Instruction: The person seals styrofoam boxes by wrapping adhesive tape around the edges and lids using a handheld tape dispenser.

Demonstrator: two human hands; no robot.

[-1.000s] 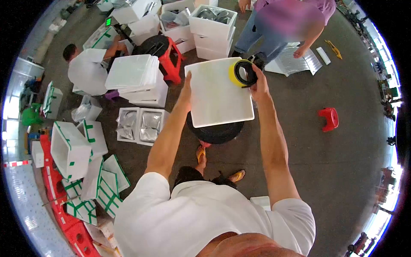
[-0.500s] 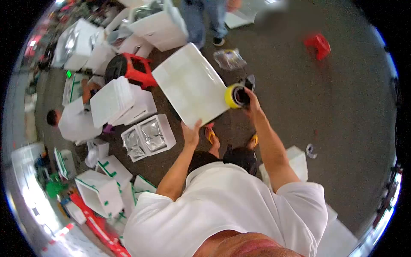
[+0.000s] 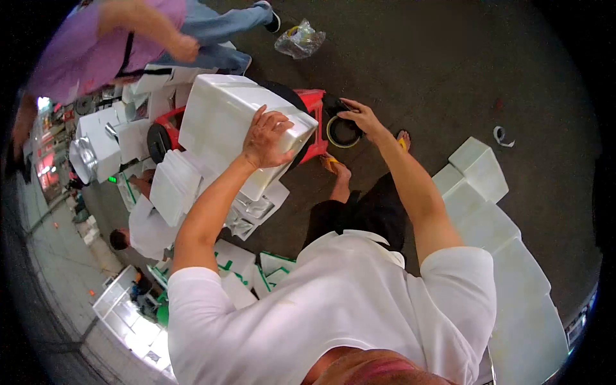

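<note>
A white foam box [image 3: 221, 122] rests on a red stool with a black top, its lower parts partly hidden by the box. My left hand [image 3: 266, 138] lies against the end of the box near me, fingers spread. In my right hand [image 3: 360, 119] is a tape dispenser [image 3: 333, 104], with a yellow-edged tape roll [image 3: 344, 133] hanging below the fingers. The roll is apart from the box, just right of the red stool [image 3: 312, 122].
White foam boxes [image 3: 491, 221] line the right side. Foam lids [image 3: 174, 186] are stacked at left, near a crouching person [image 3: 151, 228]. Another person in purple [image 3: 96, 48] is at upper left. A plastic bag [image 3: 300, 40] and a tape piece [image 3: 504, 136] lie on the floor.
The white box has gone from between my hands to the stool. My left hand has shifted from its near corner to its end. The person in purple has come closer; the view has turned.
</note>
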